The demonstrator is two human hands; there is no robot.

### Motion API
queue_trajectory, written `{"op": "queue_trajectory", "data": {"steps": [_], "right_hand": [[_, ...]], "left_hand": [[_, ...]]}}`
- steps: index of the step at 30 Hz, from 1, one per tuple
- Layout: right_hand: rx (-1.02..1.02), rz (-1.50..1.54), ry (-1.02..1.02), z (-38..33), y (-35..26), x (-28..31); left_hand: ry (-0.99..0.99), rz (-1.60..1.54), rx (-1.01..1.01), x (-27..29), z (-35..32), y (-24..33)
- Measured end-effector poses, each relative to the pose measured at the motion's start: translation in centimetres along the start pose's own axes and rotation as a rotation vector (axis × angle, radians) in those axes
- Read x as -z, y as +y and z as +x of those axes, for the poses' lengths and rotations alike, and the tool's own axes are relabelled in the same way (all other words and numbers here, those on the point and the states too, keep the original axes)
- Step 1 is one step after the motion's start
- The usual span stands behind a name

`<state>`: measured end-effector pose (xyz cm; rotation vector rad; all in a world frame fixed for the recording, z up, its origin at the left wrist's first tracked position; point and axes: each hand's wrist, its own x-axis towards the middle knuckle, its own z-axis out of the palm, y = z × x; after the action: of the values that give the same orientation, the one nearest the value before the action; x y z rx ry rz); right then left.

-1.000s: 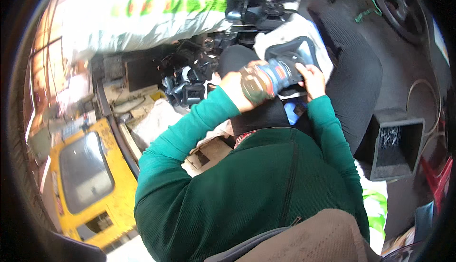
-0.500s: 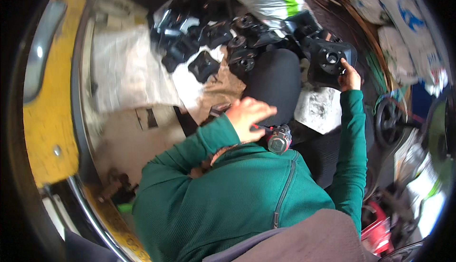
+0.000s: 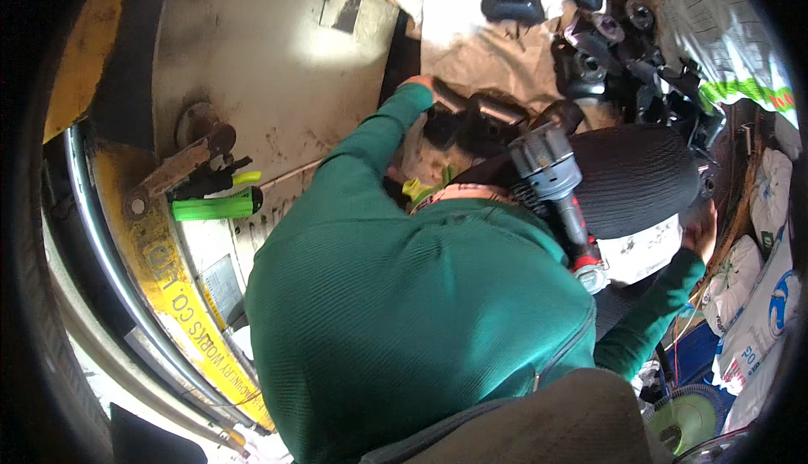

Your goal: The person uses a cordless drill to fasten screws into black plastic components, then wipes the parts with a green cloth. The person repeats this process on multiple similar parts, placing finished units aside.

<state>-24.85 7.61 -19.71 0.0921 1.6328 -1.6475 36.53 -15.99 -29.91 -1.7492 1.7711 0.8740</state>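
Observation:
My left hand reaches forward to the near edge of a black moulded part; its fingers are mostly hidden. Another black part lies just to the right of that one. Out past my right knee, my right hand is low down and only partly seen. Whether it still holds anything cannot be made out, though a dark piece shows just beyond it. Across my lap rests a grey power tool with a red collar.
Several black parts with round metal hubs are heaped on brown paper. A green-handled tool lies by the yellow machine frame at left. White sacks and a green fan stand at right.
The view has swung left. My left hand has gone from above my lap out to the black parts. My right hand has dropped beside my knee; the black hub part it held no longer shows clearly.

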Motion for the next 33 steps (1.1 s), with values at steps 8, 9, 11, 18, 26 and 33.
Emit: {"op": "queue_trajectory", "data": {"steps": [8,9,11,18,26,33], "right_hand": [[-0.031,-0.081,0.245,-12.7,0.8,17.2],[-0.056,0.049,0.273,-14.5,1.1,16.7],[-0.058,0.138,0.4,-16.8,2.1,17.7],[-0.078,0.219,0.385,-18.7,5.3,19.3],[-0.008,0.223,0.3,-19.3,4.8,20.2],[-0.003,0.241,0.516,-19.4,4.5,16.9]], "left_hand": [[-0.049,0.359,0.082,-9.4,3.1,0.6],[-0.019,0.3,0.177,-9.6,3.3,0.4],[0.046,0.173,0.369,-9.7,4.2,-0.2],[-0.231,0.083,0.383,-8.7,5.4,-0.5],[-0.112,0.107,0.382,-6.9,5.0,-1.9],[0.197,-0.022,0.085,-2.8,6.9,0.6]]}}
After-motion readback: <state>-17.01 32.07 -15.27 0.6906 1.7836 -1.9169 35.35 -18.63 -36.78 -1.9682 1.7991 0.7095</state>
